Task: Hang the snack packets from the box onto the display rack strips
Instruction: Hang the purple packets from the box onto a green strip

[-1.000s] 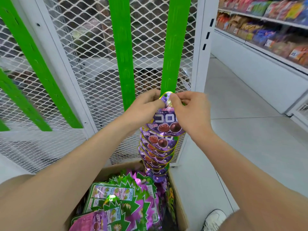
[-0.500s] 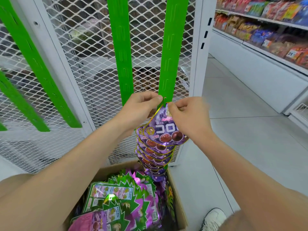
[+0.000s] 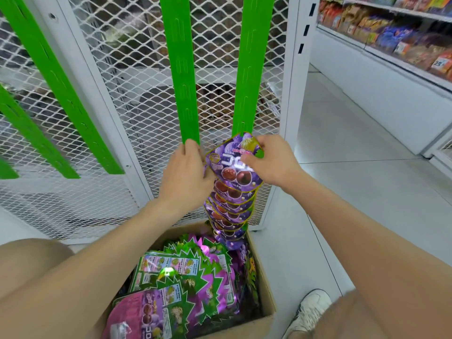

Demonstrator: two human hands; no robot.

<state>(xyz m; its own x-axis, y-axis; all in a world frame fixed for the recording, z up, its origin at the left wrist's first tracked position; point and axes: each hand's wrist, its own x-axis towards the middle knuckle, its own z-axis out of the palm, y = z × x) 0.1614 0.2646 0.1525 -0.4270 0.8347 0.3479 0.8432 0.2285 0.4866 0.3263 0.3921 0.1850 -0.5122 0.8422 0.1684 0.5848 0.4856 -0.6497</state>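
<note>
R fingers (image 3: 267, 144) pinch the top-right corner of the top purple packet (image 3: 231, 167), thumb on its front. L fingers (image 3: 191, 150) point up, fairly straight, beside the packet's left edge; can't tell if they grip anything. 2 hands: R hand (image 3: 274, 165) and L hand (image 3: 184, 174), packet btwn them.

Nearest, well below the fingers: 1 cardboard box (image 3: 265, 285), open top. It holds an overlapped pile of green-purple jagged-edge packets (image 3: 193, 277) plus 1 pink packet (image 3: 140, 314) at the near end. Can't count the box contents, forearms cover part. 1 white shoe (image 3: 310, 311) just right of box.

Directly under the fingers: hung stack (image 3: 230, 211) of purple packets, approx 8 incl. the top one, rough count due to overlap. Lowest reaches the box rim.

Above the fingers: 2 upright green strips.
- right strip (image 3: 249, 69): lower end covered by top packet, can't tell if hooked.
- centre strip (image 3: 182, 69): lower end meets L fingertips.

Left of the fingers: 3 more green strips (image 3: 58, 89), slanted in view. Behind all: white mesh panel (image 3: 146, 106). Far right: store shelves (image 3: 396, 37), snacks blurred.
</note>
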